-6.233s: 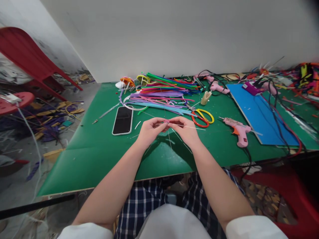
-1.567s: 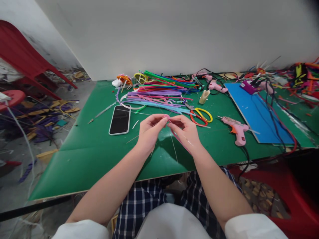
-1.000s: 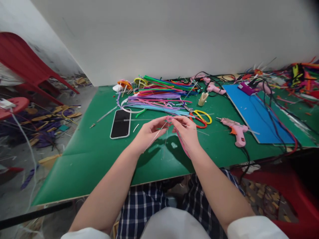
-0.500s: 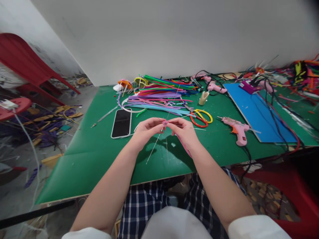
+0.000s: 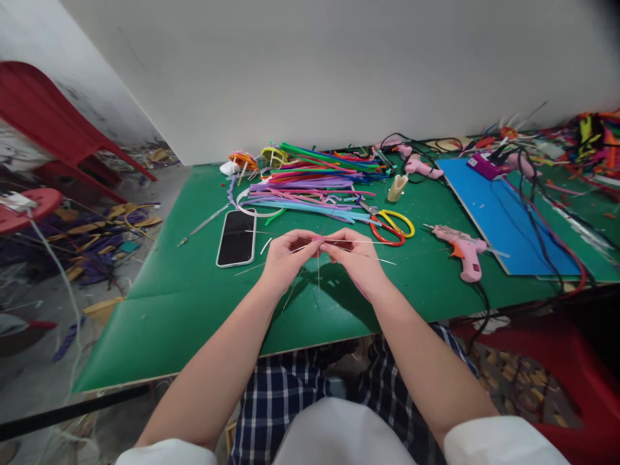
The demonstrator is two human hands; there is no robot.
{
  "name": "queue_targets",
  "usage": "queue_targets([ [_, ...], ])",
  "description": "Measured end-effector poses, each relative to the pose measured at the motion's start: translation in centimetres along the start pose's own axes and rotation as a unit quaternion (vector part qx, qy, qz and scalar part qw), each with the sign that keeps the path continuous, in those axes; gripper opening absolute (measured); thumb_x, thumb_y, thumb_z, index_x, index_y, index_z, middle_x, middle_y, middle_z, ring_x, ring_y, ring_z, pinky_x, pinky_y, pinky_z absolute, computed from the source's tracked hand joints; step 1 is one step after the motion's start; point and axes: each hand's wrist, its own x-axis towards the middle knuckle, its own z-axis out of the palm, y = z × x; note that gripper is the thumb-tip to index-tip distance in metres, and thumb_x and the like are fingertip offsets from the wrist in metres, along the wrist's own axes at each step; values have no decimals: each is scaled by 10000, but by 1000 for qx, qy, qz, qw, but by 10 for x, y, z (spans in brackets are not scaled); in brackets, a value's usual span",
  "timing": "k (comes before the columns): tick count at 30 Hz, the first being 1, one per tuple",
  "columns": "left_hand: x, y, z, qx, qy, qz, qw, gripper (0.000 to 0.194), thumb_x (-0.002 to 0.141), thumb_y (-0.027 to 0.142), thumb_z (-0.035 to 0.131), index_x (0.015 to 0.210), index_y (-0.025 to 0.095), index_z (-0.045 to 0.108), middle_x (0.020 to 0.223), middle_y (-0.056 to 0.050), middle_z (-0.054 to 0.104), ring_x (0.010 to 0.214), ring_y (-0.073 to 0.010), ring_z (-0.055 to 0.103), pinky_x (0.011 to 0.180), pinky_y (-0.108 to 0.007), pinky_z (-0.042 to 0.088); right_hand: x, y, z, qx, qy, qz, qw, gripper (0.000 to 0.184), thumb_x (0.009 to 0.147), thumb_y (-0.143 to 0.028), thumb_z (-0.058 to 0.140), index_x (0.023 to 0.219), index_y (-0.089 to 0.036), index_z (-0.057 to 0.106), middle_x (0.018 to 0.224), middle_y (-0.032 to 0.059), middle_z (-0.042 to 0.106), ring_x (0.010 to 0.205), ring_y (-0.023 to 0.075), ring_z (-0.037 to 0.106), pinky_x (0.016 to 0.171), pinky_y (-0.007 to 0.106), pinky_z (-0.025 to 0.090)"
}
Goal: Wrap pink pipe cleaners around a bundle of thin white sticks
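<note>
Over the green table (image 5: 194, 323), both hands meet on a spoked wire frame (image 5: 319, 238), whose small pink centre lies mostly behind the fingertips. Thin pale wires stick out from it to the left, right and downward. My left hand (image 5: 287, 259) pinches the centre from the left, and my right hand (image 5: 357, 259) pinches it from the right. A red-and-yellow-handled pair of scissors (image 5: 398, 223) lies beyond my right hand. Left of my left hand rests a phone (image 5: 237, 237). Behind the hands is a pile of coloured pipe cleaners (image 5: 310, 194).
A pink glue gun (image 5: 465, 250) with a cable lies to the right, near a blue board (image 5: 513, 226). Another pink glue gun (image 5: 421, 166) and a beige tube (image 5: 397, 188) are farther back. A white panel (image 5: 339, 71) rises behind the table; a red chair (image 5: 62, 123) stands left.
The frame has tilted and turned between my fingers, so wires now point out to the left too. Its pink centre shows less. Both hands stay in nearly the same place.
</note>
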Motion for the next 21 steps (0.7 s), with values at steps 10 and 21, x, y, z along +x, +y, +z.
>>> queue_targets([
  [10,0,-5,2,2,9,15,1000,186,640,309,702,737,157,658,676,-19,657,628,-129,596,628,-256,482,0,6,4,80,8,3,997,171,640,-310,672,745,-188,614,728,-9,592,582,83,499,504,207,399],
  [21,0,-5,3,0,12,4,1000,244,624,324,717,773,141,659,681,-25,661,634,-130,601,627,-256,499,1,4,-1,-11,2,4,1000,241,664,-376,654,818,-190,648,806,26,633,667,118,545,515,220,457],
])
